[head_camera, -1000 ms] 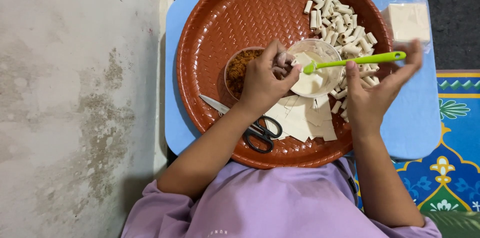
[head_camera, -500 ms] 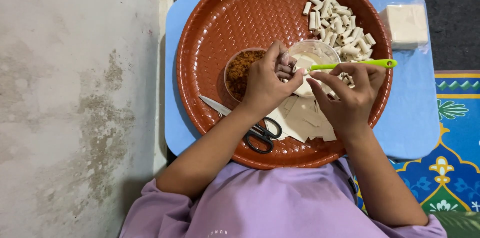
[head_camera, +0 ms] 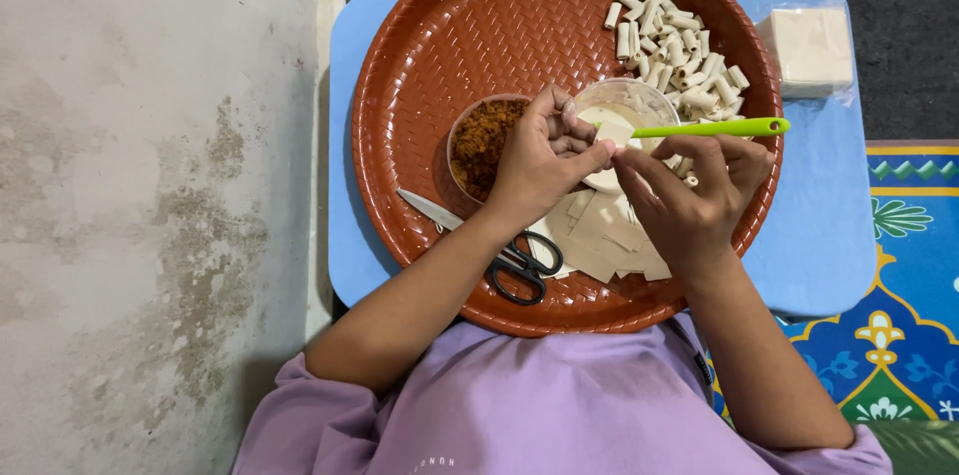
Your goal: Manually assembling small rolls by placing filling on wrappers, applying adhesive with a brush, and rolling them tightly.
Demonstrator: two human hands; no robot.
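Over the brown tray (head_camera: 430, 55), the left hand (head_camera: 539, 160) and right hand (head_camera: 689, 200) meet, fingers pinched closed on a small pale wrapper (head_camera: 605, 150); the right also grips a green spatula (head_camera: 714, 127) above the clear bowl (head_camera: 624, 100)

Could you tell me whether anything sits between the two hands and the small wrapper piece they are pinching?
Nothing visible does. The left hand and right hand already meet on the wrapper piece, fingertips touching it above the clear bowl; the green spoon lies beside it.

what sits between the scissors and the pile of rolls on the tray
In the head view, flat wrapper squares and the clear bowl, with both hands over them, lie between scissors and rolls.
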